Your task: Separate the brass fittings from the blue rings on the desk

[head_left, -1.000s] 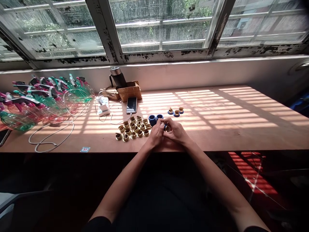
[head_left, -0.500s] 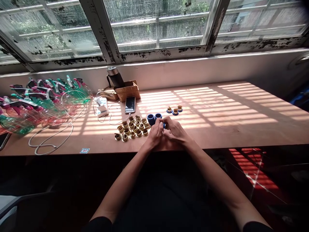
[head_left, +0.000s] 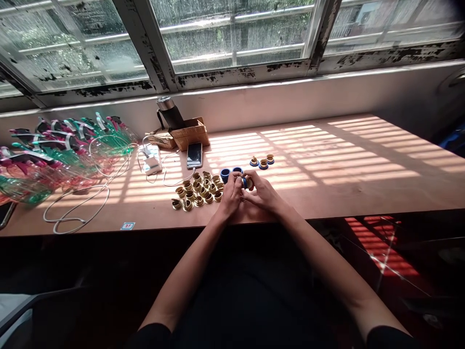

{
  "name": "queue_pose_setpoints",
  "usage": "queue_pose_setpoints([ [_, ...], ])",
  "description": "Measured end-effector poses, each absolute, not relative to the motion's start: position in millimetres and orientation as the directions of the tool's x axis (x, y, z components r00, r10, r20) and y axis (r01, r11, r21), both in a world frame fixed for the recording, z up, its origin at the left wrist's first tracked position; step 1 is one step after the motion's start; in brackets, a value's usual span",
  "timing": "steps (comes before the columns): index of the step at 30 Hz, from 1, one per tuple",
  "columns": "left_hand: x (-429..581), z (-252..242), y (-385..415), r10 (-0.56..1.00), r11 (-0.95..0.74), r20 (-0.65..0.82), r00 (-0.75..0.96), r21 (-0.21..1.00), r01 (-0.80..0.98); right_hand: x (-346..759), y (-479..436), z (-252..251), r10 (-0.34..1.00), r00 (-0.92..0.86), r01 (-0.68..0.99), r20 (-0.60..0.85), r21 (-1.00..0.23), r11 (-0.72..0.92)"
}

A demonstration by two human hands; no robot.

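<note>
My left hand point(head_left: 231, 195) and my right hand point(head_left: 262, 193) meet near the table's front edge, fingers closed around one small gold fitting with a blue ring point(head_left: 245, 182). Fingers hide much of that piece. Just behind my left hand stand two stacks of blue rings point(head_left: 225, 173), partly covered by my fingers. To the left lies a cluster of several gold fittings point(head_left: 199, 189), round and flanged, many with a tilted lid or flap. Three gold fittings with blue rings at their bases point(head_left: 263, 164) sit farther back, right of the stacks.
A phone point(head_left: 194, 155) on a cable lies before a cardboard box point(head_left: 189, 133) with a dark flask point(head_left: 171, 114) leaning in it. Left of these are a white power strip point(head_left: 150, 161), looped cable point(head_left: 82, 220) and many clear spray bottles point(head_left: 65, 150). A small number tag point(head_left: 128, 226) marks the table edge.
Both hands stay together on the fitting; my right fingers have shifted slightly, showing more of its blue ring and gold part. The whole view has moved a little. Other pieces stay put.
</note>
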State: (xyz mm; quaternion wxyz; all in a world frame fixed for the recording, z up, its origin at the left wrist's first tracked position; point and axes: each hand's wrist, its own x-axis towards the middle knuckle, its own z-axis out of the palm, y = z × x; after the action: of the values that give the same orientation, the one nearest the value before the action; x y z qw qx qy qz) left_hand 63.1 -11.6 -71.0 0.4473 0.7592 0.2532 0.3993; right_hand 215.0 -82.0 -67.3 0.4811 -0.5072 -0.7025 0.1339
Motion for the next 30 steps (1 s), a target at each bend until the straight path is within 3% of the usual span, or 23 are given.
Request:
queue_pose_setpoints([
  [10, 62, -71, -12, 0.665, -0.524, 0.408, 0.626, 0.852, 0.001, 217, -81, -69, 0.826, 0.046, 0.616, 0.561, -0.667, 0.419],
  [17, 64, -81, -1, 0.803, -0.363, 0.352, 0.48, 0.929, -0.075, 223, -78, -70, 0.807, 0.141, 0.597, 0.574, -0.699, 0.394],
  [24, 67, -72, -9, 0.834, -0.433, 0.465, 0.296, 0.885, -0.171, 225, -78, -66, 0.805, 0.294, 0.524, 0.516, -0.791, 0.316],
  [30, 56, -52, 0, 0.856, -0.315, 0.413, 0.311, 0.894, -0.32, 229, -75, -62, 0.772, 0.375, 0.479, 0.513, -0.82, 0.312],
])
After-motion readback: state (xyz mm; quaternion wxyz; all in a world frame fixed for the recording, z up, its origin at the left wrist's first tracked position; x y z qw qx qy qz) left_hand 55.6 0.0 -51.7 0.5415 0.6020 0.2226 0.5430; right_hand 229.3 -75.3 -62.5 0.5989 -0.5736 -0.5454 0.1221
